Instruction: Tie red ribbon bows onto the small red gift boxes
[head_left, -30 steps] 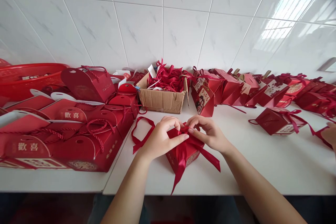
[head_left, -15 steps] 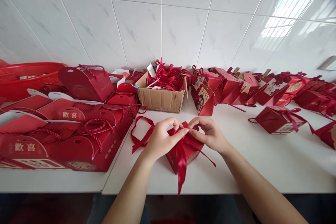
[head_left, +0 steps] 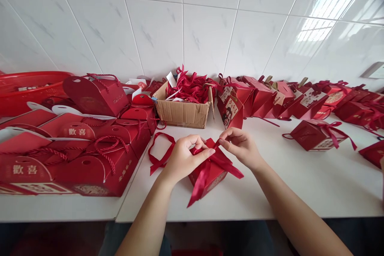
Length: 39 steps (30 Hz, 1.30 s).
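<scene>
A small red gift box (head_left: 216,168) stands on the white table in front of me, partly covered by my hands. Across its top lies a red satin ribbon (head_left: 201,182), with one tail hanging down the near side and another stretching to the right. My left hand (head_left: 189,156) pinches the ribbon at the top left of the box, thumb pointing right. On the other side my right hand (head_left: 240,146) has a part of the ribbon between thumb and forefinger, slightly apart from the left. The knot itself is mostly hidden by the fingers.
A loose ribbon (head_left: 162,152) lies left of my hands. Behind stands a cardboard box (head_left: 183,114) full of ribbons. Red boxes with cord handles (head_left: 90,168) crowd the left; a bow-tied box (head_left: 312,136) sits right, before a row of red boxes (head_left: 258,98) along the wall.
My right hand has pulled away from the left, drawing ribbon to the right. The near ribbon tail has swung left, and the right tail now lies broader across the box.
</scene>
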Tool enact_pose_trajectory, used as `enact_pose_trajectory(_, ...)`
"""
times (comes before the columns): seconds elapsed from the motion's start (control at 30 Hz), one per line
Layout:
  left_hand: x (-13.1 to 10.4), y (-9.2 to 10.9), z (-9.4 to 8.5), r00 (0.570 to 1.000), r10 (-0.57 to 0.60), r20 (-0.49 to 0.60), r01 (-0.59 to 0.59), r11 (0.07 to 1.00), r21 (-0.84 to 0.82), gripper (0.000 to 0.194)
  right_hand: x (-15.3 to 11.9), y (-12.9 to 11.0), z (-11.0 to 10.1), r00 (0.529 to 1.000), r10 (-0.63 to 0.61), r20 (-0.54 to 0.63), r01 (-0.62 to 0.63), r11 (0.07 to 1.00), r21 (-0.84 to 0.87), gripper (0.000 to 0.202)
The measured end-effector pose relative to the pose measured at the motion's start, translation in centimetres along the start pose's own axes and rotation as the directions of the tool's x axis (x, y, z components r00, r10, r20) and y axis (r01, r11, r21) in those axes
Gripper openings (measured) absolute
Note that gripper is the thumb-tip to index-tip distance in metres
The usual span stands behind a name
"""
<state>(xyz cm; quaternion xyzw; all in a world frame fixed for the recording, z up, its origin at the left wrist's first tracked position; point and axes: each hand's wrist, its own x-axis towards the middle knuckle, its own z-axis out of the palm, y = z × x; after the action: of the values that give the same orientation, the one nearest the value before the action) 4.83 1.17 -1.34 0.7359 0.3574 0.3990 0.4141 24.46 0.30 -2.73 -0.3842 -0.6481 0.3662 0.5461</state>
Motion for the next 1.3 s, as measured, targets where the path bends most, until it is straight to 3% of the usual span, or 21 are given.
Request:
enact_pose_trajectory(0.37,-0.1,-0.3,0.0,0.999,-0.024,0.021,0.024,1.0,0.003,0.046,0.1,0.0,0.0,0.995,0.048,-0.086,-0.047,0.999,0.018,0.016)
enact_pose_trajectory(0.63,0.0,0.2,-0.4,0.998,-0.058,0.034,0.061,0.992,-0.109,0.035,0.0,0.1,0.1,0.995,0.084,-0.047,-0.083,0.996,0.028,0.017)
enact_pose_trajectory(0.73,0.0,0.3,-0.6,0.998,-0.037,0.044,0.043,0.99,-0.138,0.029,0.1,-0.2,0.1,0.996,0.023,-0.083,-0.03,0.996,-0.084,0.014)
enact_pose_trajectory(0.83,0.1,0.2,-0.6,0.997,-0.032,0.065,0.042,0.985,-0.166,0.028,-0.1,-1.3,0.2,0.971,-0.2,-0.13,0.153,0.94,-0.304,0.01)
enact_pose_trajectory(0.93,0.2,0.1,-0.7,0.995,-0.05,0.084,0.066,0.977,-0.201,0.032,-1.0,-3.1,0.5,0.904,-0.425,0.052,0.4,0.793,-0.459,0.01)
enact_pose_trajectory(1.0,0.3,0.1,-0.7,0.995,-0.057,0.077,0.072,0.975,-0.212,0.034,-1.8,-4.2,1.1,0.856,-0.466,0.224,0.51,0.693,-0.509,0.015)
enact_pose_trajectory(1.13,0.2,0.2,-0.8,0.994,-0.093,0.061,0.104,0.972,-0.209,0.035,-3.5,-5.4,3.0,0.844,-0.343,0.412,0.535,0.591,-0.604,0.035)
enact_pose_trajectory(1.3,0.1,0.6,-0.7,0.99,-0.14,0.026,0.142,0.976,-0.167,0.036,-5.2,-5.0,5.7,0.853,-0.286,0.436,0.521,0.491,-0.698,0.045)
